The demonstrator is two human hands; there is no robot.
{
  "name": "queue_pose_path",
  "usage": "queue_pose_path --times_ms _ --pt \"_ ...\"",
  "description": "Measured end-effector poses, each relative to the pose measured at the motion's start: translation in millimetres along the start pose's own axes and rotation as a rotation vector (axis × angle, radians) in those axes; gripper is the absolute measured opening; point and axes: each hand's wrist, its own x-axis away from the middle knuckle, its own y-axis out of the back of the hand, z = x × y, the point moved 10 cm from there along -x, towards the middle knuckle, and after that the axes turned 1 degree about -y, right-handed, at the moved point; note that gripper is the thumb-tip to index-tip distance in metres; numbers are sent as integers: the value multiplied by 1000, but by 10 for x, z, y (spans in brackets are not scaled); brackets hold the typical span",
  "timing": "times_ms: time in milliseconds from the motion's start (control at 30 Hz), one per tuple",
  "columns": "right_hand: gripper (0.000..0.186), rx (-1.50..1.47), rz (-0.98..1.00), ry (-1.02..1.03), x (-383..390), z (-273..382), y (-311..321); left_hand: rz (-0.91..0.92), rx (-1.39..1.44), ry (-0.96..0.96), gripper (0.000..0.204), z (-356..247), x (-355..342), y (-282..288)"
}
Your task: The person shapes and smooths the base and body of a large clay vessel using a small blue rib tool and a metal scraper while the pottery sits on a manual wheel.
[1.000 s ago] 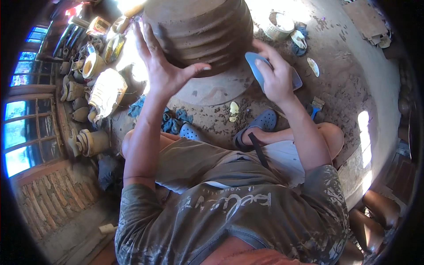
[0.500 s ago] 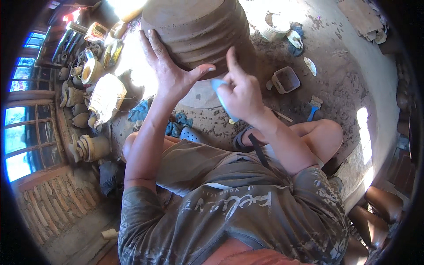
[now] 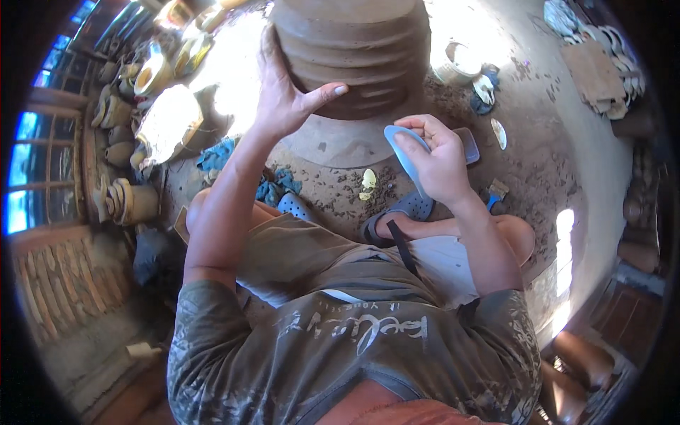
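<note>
A large brown clay pot (image 3: 354,67) with ridged sides stands on a round grey base (image 3: 322,145) in front of me. My left hand (image 3: 287,95) lies against the pot's left side, fingers stretched up along the wall and thumb spread over the lower ridges. My right hand (image 3: 440,157) is apart from the pot, to its lower right. Between its thumb and fingers it grips a flat, light blue oval scraper (image 3: 405,157), held tilted. The fingers curl behind the scraper, so their tips are partly hidden.
A clear plastic tub (image 3: 467,145) sits just behind my right hand, near a blue-handled brush (image 3: 496,193). A bucket (image 3: 457,64) stands at the back right. Clay crumbs and blue rags (image 3: 276,188) lie by my feet. Several small pots (image 3: 131,202) line the left wall.
My right hand has drawn away from the pot toward the lower right, with the scraper still in it. My left hand stays on the pot's side. The whole view has shifted slightly.
</note>
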Motion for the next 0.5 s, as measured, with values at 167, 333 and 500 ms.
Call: queue_pose_path --times_ms 167,333,500 --pt "66 988 132 689 -15 926 -441 -75 447 203 121 128 -185 160" --pt "85 1476 177 845 -167 897 -714 -189 560 343 106 18 -407 60" --pt "90 1636 193 889 -183 938 -652 -285 490 192 92 146 -404 132"
